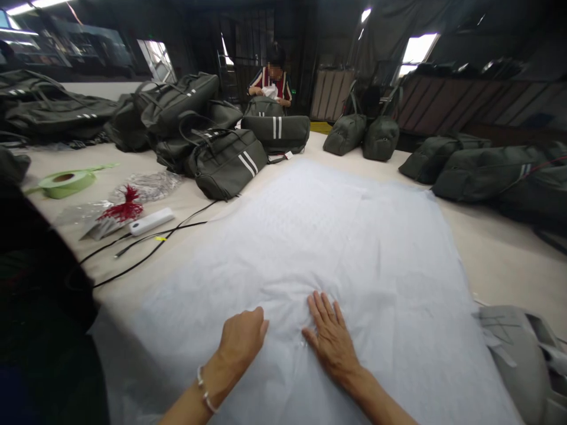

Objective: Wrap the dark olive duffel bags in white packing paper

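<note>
A large, thin white sheet (336,242) is spread over the table, with wrinkles running around my hands. My right hand (332,342) lies flat on it, palm down and fingers spread. To its left, my left hand (241,336) is closed, resting on or just over the sheet. Its fingers curl underneath, so whatever they may hold is hidden. A pale bracelet (206,389) circles the left wrist.
Dark green bags with white stripes (233,159) stand along the far side, more bags (482,168) at right. Left lie green tape (68,183), red strings (124,206), a white device (152,221) and cables. A grey machine (514,354) sits right. A person (271,88) works opposite.
</note>
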Available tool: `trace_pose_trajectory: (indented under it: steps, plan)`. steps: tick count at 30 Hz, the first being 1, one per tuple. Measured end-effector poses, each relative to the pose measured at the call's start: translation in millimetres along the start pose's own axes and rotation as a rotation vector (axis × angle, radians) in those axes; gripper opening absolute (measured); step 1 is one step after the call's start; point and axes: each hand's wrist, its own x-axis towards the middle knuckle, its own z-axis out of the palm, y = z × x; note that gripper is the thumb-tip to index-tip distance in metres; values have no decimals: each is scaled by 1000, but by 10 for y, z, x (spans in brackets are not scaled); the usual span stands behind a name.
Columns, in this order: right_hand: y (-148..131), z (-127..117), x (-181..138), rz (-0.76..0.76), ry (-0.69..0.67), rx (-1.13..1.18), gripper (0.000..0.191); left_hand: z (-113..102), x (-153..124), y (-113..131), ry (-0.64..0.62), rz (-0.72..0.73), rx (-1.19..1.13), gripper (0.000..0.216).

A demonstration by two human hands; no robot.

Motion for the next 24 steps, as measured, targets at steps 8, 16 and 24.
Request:
trace_pose_trajectory:
  steps: [8,16,24]
  plan:
    - [514,-158,586,207,28,-44,71,110,489,-210,324,655,542,75]
    - [1205,-98,1128,123,-33,-145,72,176,1147,158,349,651,583,73]
    - [1852,-317,1791,270,-140,-165,74,-29,1743,712,344,686,611,72]
